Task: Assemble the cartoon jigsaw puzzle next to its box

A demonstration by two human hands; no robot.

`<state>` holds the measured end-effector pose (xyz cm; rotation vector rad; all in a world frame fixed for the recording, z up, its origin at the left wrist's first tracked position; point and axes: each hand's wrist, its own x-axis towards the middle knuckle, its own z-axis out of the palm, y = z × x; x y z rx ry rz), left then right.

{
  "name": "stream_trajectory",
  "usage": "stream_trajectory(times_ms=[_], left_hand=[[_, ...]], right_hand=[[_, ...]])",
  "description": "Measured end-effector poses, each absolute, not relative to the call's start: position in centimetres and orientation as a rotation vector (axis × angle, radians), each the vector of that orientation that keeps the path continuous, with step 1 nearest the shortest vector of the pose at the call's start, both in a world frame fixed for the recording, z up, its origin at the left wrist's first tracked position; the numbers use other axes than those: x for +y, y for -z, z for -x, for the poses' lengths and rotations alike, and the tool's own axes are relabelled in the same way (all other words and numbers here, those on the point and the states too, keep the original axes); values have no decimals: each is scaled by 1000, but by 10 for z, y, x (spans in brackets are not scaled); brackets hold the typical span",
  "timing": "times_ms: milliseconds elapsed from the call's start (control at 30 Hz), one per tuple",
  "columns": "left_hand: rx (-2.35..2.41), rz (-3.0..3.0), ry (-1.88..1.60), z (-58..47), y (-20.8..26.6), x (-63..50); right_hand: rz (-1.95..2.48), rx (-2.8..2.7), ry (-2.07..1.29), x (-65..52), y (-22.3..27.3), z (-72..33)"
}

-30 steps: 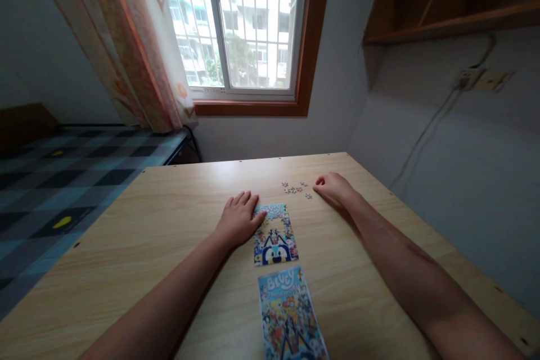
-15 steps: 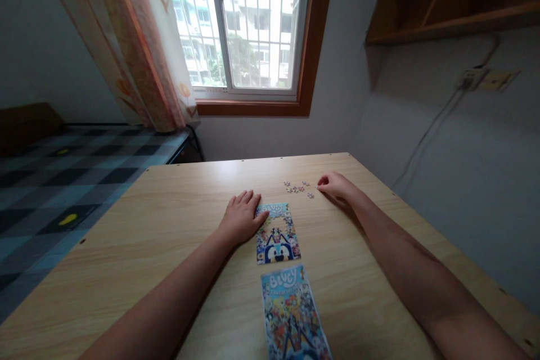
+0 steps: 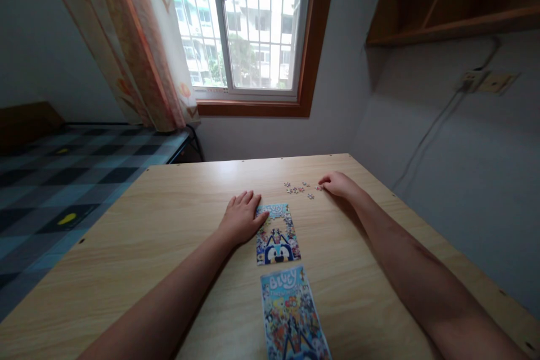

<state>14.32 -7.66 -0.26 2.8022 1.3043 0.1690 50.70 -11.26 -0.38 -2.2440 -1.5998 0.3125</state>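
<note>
A jigsaw puzzle [image 3: 278,239] with a cartoon dog's face lies flat on the table, with a wood-coloured gap in its upper middle. My left hand [image 3: 242,216] rests flat with fingers spread, its thumb lying over the puzzle's left edge. Farther off, my right hand [image 3: 337,184] has its fingers curled together, the tips down at a small puzzle piece [image 3: 318,188] on the tabletop. Left of those fingertips are several loose puzzle pieces [image 3: 295,190], and one piece [image 3: 311,196] lies a little nearer to me.
A printed "Bluey" picture [image 3: 293,315], box or sheet, lies below the puzzle. The wooden table [image 3: 169,225] ends before a window wall. At left stands a bed [image 3: 84,163] with a checked cover; on the right wall hang a shelf [image 3: 455,25] and a socket with a cable.
My right hand has shifted very slightly to the right, and more of the piece at its fingertips shows. My left hand and the puzzle have stayed in place.
</note>
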Motion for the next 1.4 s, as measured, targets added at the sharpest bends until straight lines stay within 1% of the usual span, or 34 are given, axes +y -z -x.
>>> stream_trajectory(times_ms=[300,700,867,933,1033,1100,1267,1400], left_hand=[[1288,-2795,-168,-145,0,-80],[1233,-2842,-277,-146,11,-74],[1220,-2812,-316,-147,11,-75],[1232,-2786,-317,-147,11,-75],[1226,-2768,-332,-147,13,-74],[1201,-2762,-399,-147,14,-72],[1036,-2689,-799,-146,11,-71],[787,-2656,-1057,-145,3,-76]], right_hand=[[2364,-1698,-164,-125,-11,-479],[2383,-1822,-249,-128,-16,-486],[2288,-1818,-255,-130,-26,-477],[2201,-1771,-379,-131,-33,-467],[2003,-1669,-726,-134,-42,-446],[1873,-1626,-894,-136,-45,-430],[1740,-1553,-1133,-139,-35,-400],[1641,-1458,-1288,-137,-26,-391]])
